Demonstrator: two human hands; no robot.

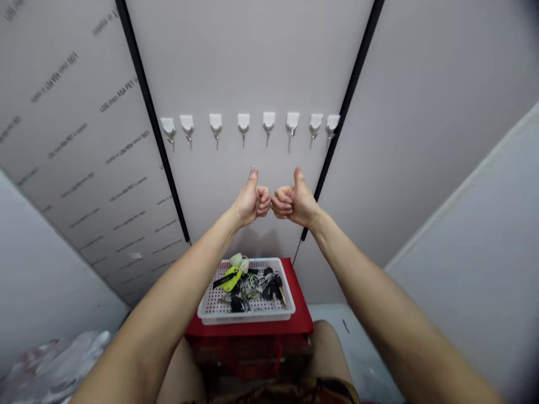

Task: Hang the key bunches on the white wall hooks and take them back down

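Both fists closed w/ thumbs up, left hand & right hand holding nothing; small hard metal keys, prob. light & jingly, lie in white plastic basket below—grab by rings.

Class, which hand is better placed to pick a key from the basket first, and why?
Neither clearly. Left hand and right hand are fisted, thumbs up, level, above the basket. The keys lie roughly between them; perhaps left, as the yellow tag lies on that side.
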